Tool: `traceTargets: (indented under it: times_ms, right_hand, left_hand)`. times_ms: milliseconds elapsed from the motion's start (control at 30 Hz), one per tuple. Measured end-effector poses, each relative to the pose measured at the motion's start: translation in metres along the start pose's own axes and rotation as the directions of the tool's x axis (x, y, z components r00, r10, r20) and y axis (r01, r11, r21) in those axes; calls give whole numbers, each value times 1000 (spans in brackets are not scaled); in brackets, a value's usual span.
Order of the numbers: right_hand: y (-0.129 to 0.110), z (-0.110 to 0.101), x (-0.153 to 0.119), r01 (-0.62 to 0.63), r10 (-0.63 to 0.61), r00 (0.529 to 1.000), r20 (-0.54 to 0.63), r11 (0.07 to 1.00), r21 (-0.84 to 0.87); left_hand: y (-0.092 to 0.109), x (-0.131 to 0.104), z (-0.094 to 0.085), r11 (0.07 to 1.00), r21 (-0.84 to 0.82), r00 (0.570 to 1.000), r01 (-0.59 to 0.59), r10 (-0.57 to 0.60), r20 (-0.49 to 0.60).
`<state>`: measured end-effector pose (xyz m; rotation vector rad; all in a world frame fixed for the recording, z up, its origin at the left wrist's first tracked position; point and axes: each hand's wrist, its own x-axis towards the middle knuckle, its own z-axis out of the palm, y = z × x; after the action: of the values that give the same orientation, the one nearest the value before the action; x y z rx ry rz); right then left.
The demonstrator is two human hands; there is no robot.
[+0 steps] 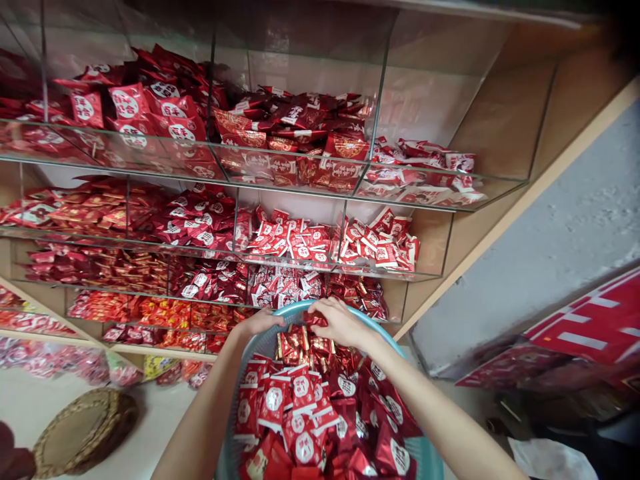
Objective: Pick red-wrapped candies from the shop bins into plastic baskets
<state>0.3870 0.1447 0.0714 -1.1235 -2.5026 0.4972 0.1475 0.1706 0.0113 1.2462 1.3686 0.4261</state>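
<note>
The right hand (345,325) has its fingers bent and slightly parted over a small dark-red packet (314,319) just inside the far rim of a blue-green basket (243,390); whether they pinch it or only touch it, I can't tell. The left hand (260,323) seems closed on that rim, thumb towards the inside, its other fingers mostly hidden. Under the right hand lie shiny gold-and-red packets (287,348); nearer the wearer are red packets with white labels (274,399) and darker ones (391,452), loosely heaped. The work in hand looks like handling single packets while the basket is kept steady; a next move would call for a light pinch on one wrapper and a firm left hold. Beyond the basket rise clear-fronted shelves (295,187) of sorted packets, with a woven stool (75,427) on the floor to the left.
</note>
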Motion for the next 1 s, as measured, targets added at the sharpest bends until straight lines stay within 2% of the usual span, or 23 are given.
traceTargets:
  times_ms: [100, 233, 533, 667, 867, 933, 1000]
  right_hand:
    - [-12, 12, 16, 86, -77, 994, 75, 987, -137]
    - [-11, 29, 23, 135, -120, 986, 115, 981, -139]
    - [8, 43, -6, 7, -6, 1000, -31, 1000, 18]
    - [5, 53, -7, 45, -45, 999, -16, 998, 35]
    - [-8, 71, -3, 139, -139, 990, 6, 990, -11]
    - [-11, 68, -2, 158, -157, 987, -21, 987, 30]
    - [-9, 60, -1, 154, -142, 983, -114, 983, 104]
  left_hand:
    - [0, -2, 1, 999, -34, 1000, -7, 7, -11]
    - [0, -3, 2, 998, -58, 1000, -2, 1, -10]
    - [-1, -1, 0, 998, -53, 999, 26, -28, -23]
    - [-2, 0, 1, 997, -72, 999, 41, -42, -5]
    - [0, -4, 1, 994, -107, 1000, -11, 12, 11]
    - [-1, -4, 0, 994, -108, 999, -30, 33, 24]
    - [-2, -3, 0, 996, -82, 999, -31, 32, 17]
